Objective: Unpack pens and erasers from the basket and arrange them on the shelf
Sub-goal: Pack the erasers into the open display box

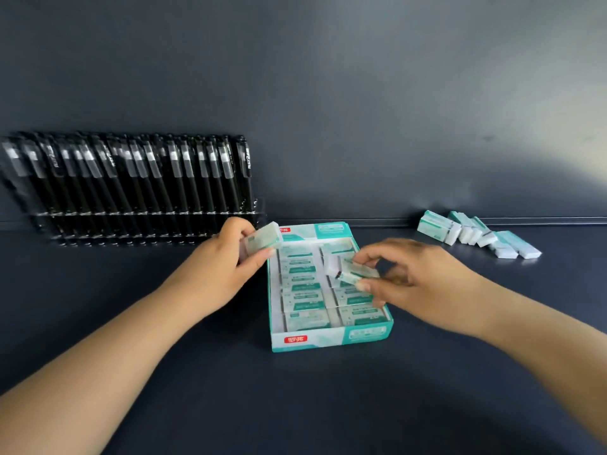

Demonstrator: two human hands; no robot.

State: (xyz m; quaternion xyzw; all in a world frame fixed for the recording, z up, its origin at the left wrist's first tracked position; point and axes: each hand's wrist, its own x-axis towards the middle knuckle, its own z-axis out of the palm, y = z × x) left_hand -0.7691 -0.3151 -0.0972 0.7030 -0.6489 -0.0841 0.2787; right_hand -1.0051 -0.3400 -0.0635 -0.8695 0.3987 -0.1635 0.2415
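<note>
The step in hand is unpacking erasers: both hands are busy at the open box (331, 339), which sits on the dark shelf (197, 405) just in front of the person. The left hand (226, 267) grips one eraser (262, 243) by its long sides, raised off the box's far left corner. The right hand (414, 284) pinches a second eraser (349, 270) between thumb and fingers, tilted and lifted just above the box's right column. So neither hand is free; each is closed round its own eraser.

The box holds two columns of wrapped erasers lying flat, and most of them appear to be in place yet, so this part of the task looks early or midway. A small row (476, 234) of erasers leans domino-fashion against the back wall, well to the right of the box, with a couple lying flat at its near end. The pens (131, 182) look done already: they stand tilted in a clear rack (147, 221) against the wall at the left.

The next move probably calls for carrying both erasers rightward to the row and setting them at its near end, matching its lean or laying them flat. The row looks loosely balanced, so a light touch is wanted; a nudge could topple it. The left hand has the longer reach, across the box, and may do better passing its eraser over or following after the right
</note>
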